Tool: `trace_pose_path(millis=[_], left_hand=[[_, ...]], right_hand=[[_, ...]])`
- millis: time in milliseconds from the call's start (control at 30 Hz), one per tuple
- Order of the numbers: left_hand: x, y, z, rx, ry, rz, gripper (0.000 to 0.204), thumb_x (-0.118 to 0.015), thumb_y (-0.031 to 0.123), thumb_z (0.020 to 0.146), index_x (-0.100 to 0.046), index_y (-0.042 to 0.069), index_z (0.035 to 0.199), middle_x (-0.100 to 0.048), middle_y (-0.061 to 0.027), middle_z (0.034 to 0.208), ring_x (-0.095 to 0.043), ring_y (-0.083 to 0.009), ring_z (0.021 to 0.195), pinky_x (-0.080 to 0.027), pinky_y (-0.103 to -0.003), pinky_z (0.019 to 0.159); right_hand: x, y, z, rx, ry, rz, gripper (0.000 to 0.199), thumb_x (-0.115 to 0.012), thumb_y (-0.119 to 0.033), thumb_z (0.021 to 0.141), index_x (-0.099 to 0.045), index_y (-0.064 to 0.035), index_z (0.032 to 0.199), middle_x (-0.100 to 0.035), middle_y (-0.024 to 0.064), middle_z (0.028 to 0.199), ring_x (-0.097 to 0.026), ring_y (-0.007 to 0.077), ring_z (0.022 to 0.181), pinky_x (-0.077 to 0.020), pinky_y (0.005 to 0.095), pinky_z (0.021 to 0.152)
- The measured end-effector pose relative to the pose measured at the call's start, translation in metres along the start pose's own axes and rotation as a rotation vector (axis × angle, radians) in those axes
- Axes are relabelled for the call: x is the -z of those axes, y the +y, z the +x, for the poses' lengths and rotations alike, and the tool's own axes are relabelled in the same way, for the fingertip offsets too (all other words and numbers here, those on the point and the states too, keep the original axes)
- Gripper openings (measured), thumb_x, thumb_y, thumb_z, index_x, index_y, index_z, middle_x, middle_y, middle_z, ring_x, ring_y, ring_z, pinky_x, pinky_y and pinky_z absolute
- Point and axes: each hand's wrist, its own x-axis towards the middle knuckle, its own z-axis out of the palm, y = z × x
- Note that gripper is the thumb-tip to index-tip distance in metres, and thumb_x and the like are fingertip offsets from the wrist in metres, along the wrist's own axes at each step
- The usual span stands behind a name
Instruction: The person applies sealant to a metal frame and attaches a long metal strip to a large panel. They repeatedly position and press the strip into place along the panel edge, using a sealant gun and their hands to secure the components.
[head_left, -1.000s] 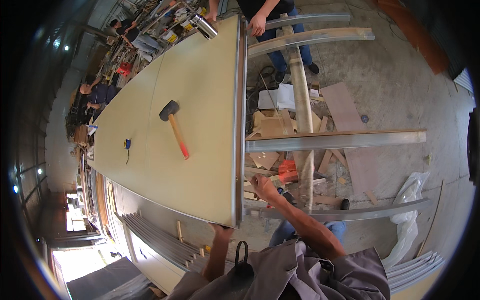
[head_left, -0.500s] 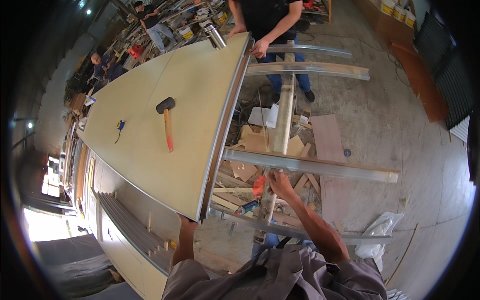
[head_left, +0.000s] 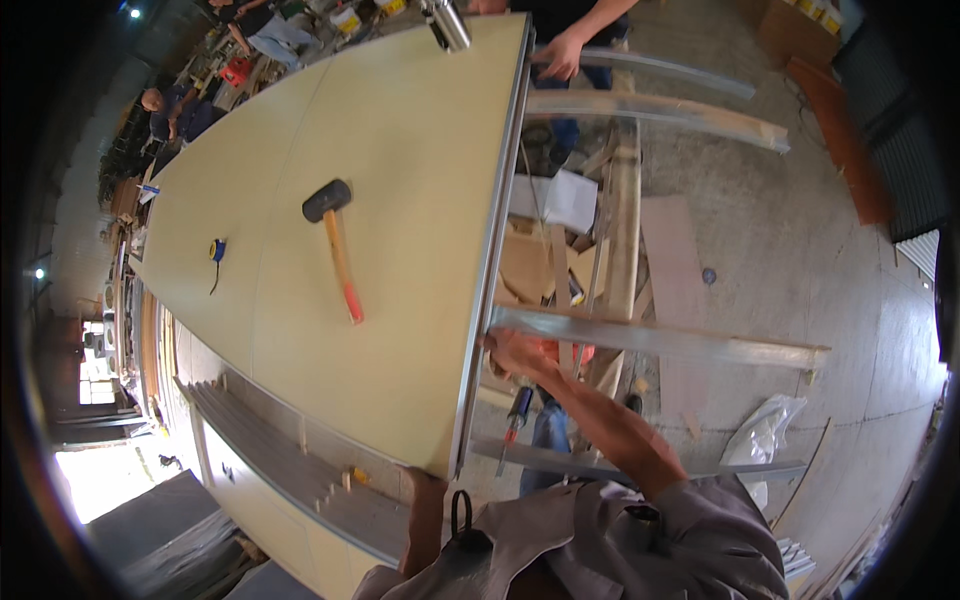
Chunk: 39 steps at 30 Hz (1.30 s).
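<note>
A large cream panel point(head_left: 400, 330) with a metal-trimmed edge lies flat, its narrowing far end at the left. My left hand point(head_left: 428, 487) holds the panel's near corner from below, its fingers hidden underneath. At the panel's right edge, my right hand point(head_left: 512, 352) has its fingers curled against the trim, just under a metal-faced bar point(head_left: 660, 335) that sticks out to the right. On the panel rest a black-headed rubber mallet point(head_left: 340, 250), a small tape measure point(head_left: 217, 250) and a steel flask point(head_left: 446, 25). Across from me, a co-worker's hand point(head_left: 562, 55) is at the panel's far right corner.
More bars point(head_left: 660, 108) project rightward past the panel. Beneath them are a long support beam point(head_left: 625, 220), board scraps point(head_left: 530, 260) and a tube-shaped tool point(head_left: 519, 405). Clear plastic wrap point(head_left: 765, 435) lies on the concrete floor. Other people point(head_left: 180, 108) are at the far left.
My right hand has moved left from beside the support beam to the panel's edge. My view has shifted, and my left hand stays at the near corner.
</note>
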Motion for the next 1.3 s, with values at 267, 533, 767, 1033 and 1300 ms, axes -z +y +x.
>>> trace_pose_path(millis=[267,533,767,1033,1300], left_hand=[[-0.002,-0.006,0.008,0.089,0.233,0.160,0.058,-0.037,0.054,0.096,-0.047,0.010,0.132,-0.056,-0.0076,0.127,-0.057,-0.0277,0.113,-0.051,-0.043,0.092],[0.030,0.000,-0.027,0.552,0.412,-0.279,0.076,-0.040,0.068,0.091,-0.047,0.004,0.132,-0.058,-0.0088,0.125,-0.055,-0.0247,0.117,-0.046,-0.048,0.094],[0.032,-0.084,-0.180,0.512,0.461,0.046,0.076,-0.051,0.065,0.089,-0.051,0.003,0.132,-0.057,-0.0144,0.128,-0.054,-0.0275,0.117,-0.044,-0.047,0.095],[0.061,-0.079,-0.163,0.019,0.602,0.300,0.048,-0.053,0.034,0.097,-0.052,-0.005,0.124,-0.058,-0.0183,0.124,-0.055,-0.0296,0.114,-0.044,-0.041,0.095],[-0.009,0.090,0.008,-0.717,0.066,1.077,0.036,-0.056,0.022,0.095,-0.051,-0.002,0.121,-0.054,-0.0195,0.122,-0.049,-0.0388,0.114,-0.041,-0.046,0.096]], right_hand=[[-0.019,0.016,0.017,-0.003,0.081,0.117,0.036,-0.053,-0.024,0.096,-0.060,0.0055,0.077,-0.060,0.0122,0.059,-0.060,0.0200,0.047,-0.0483,0.0357,0.044],[-0.019,0.046,-0.063,0.337,0.058,0.216,0.032,-0.051,-0.023,0.097,-0.060,0.0049,0.085,-0.060,0.0123,0.061,-0.057,0.0220,0.045,-0.0459,0.0339,0.045],[-0.005,0.108,-0.224,0.175,0.106,0.259,0.029,-0.053,-0.024,0.097,-0.062,0.0008,0.085,-0.057,0.0028,0.059,-0.054,0.0096,0.051,-0.0411,0.0260,0.048],[-0.030,0.140,-0.202,0.284,0.560,0.876,0.030,-0.050,-0.029,0.099,-0.059,-0.0010,0.102,-0.059,0.0080,0.083,-0.060,0.0147,0.076,-0.0522,0.0317,0.068],[-0.082,0.155,0.008,0.169,0.347,1.527,0.054,-0.035,-0.045,0.101,-0.056,0.0043,0.092,-0.058,0.0148,0.077,-0.059,0.0284,0.072,-0.0539,0.0404,0.071]])
